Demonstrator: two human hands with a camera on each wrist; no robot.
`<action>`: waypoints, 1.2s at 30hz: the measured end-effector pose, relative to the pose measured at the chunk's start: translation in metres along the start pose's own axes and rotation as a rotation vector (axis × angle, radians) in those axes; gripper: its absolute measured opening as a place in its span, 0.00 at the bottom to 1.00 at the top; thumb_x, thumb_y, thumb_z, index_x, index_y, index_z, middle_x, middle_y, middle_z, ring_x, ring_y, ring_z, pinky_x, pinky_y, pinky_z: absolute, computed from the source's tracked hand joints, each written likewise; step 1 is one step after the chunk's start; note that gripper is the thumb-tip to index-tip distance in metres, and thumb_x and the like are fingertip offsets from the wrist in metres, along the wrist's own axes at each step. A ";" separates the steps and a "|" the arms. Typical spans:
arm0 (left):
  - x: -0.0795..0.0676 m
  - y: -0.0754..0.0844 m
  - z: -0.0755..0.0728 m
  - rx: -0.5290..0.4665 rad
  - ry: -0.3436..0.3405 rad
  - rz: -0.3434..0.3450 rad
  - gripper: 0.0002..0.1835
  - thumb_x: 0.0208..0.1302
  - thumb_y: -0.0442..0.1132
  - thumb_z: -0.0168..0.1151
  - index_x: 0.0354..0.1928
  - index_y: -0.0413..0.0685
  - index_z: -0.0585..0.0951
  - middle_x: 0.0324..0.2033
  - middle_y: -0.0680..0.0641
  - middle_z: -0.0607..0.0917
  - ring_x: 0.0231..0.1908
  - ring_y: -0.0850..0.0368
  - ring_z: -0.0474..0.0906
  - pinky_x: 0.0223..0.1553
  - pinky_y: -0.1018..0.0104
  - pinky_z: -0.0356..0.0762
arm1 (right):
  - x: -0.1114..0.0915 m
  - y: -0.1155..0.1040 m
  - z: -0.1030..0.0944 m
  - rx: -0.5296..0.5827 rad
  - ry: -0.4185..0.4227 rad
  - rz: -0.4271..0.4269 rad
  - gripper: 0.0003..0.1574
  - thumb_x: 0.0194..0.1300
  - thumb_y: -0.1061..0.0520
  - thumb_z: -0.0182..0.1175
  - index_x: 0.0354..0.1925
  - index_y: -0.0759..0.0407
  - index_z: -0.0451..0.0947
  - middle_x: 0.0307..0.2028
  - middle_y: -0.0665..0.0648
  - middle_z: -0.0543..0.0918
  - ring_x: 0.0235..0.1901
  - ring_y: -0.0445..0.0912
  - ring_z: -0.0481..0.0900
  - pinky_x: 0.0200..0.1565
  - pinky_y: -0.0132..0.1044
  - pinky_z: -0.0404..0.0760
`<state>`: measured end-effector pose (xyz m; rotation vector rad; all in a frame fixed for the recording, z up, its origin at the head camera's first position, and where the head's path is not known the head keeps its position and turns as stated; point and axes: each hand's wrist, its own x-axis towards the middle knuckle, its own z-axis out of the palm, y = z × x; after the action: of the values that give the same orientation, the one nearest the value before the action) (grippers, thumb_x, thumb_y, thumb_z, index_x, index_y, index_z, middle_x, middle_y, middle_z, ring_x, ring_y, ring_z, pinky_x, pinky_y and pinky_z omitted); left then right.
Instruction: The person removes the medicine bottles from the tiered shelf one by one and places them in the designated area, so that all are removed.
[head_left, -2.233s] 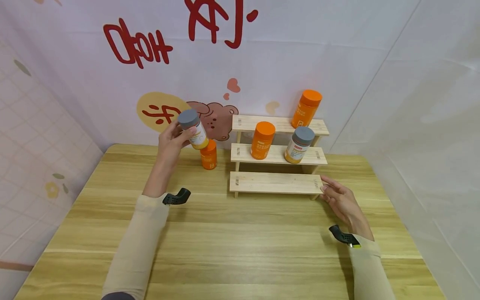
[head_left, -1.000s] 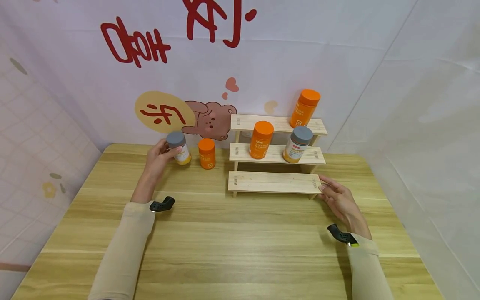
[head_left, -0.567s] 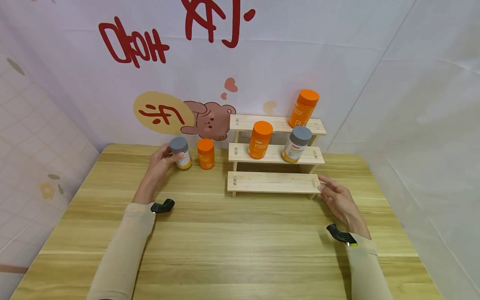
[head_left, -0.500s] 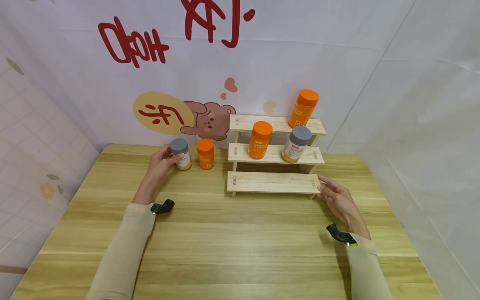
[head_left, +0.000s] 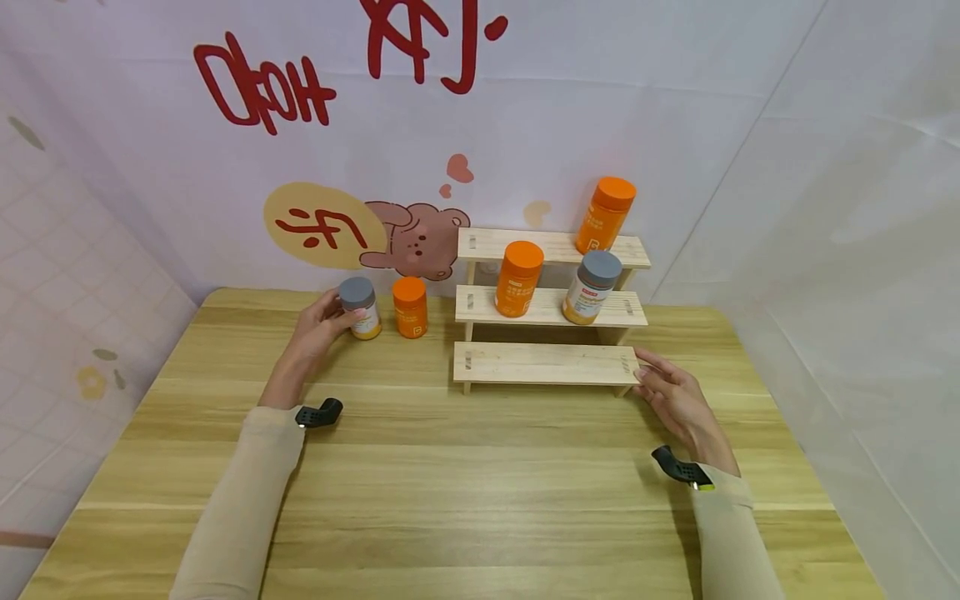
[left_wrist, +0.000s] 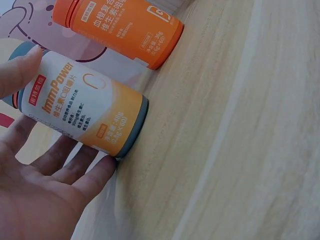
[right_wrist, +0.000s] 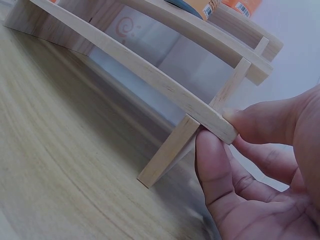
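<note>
At the back left of the table my left hand point(head_left: 309, 335) holds a grey-lidded white and yellow vitamin bottle point(head_left: 366, 322). Its thumb lies near the lid, and the other fingers are behind the bottle in the left wrist view. The bottle stands upright on the wood, label facing me. Just right of it is a small orange bottle point(head_left: 411, 318), slightly apart. My right hand point(head_left: 678, 404) pinches the right end of the lowest board of a three-step wooden display shelf point(head_left: 543, 364); thumb and finger grip the board's corner point(right_wrist: 227, 131) above its short leg.
On the middle step stand an orange bottle point(head_left: 517, 287) and another grey-lidded bottle point(head_left: 588, 297). A third orange bottle point(head_left: 602, 221) is on the top step at right. White printed cloth point(head_left: 570, 108) hangs close behind the table point(head_left: 480, 500).
My left hand has lowered the grey-lidded bottle from the air, leftward and down to the table beside the small orange bottle. My right hand stays at the shelf corner.
</note>
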<state>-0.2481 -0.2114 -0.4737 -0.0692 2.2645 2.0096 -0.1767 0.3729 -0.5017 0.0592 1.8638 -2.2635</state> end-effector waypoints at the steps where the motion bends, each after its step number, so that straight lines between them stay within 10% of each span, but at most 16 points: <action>1: 0.000 0.001 0.000 0.000 0.001 -0.001 0.40 0.71 0.46 0.66 0.80 0.57 0.60 0.72 0.41 0.67 0.73 0.49 0.64 0.78 0.50 0.61 | 0.000 0.000 0.000 0.001 -0.001 -0.001 0.40 0.75 0.61 0.59 0.78 0.65 0.56 0.54 0.46 0.79 0.47 0.36 0.80 0.47 0.28 0.83; 36: -0.021 0.079 0.013 0.000 0.080 0.323 0.38 0.68 0.46 0.68 0.78 0.59 0.64 0.72 0.39 0.70 0.75 0.48 0.63 0.78 0.42 0.56 | -0.002 -0.003 0.001 0.006 -0.004 0.016 0.40 0.76 0.60 0.59 0.79 0.62 0.57 0.53 0.46 0.80 0.47 0.36 0.80 0.47 0.27 0.83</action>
<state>-0.2348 -0.1902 -0.3944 0.2363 2.4594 2.1916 -0.1751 0.3730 -0.4980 0.0699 1.8480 -2.2576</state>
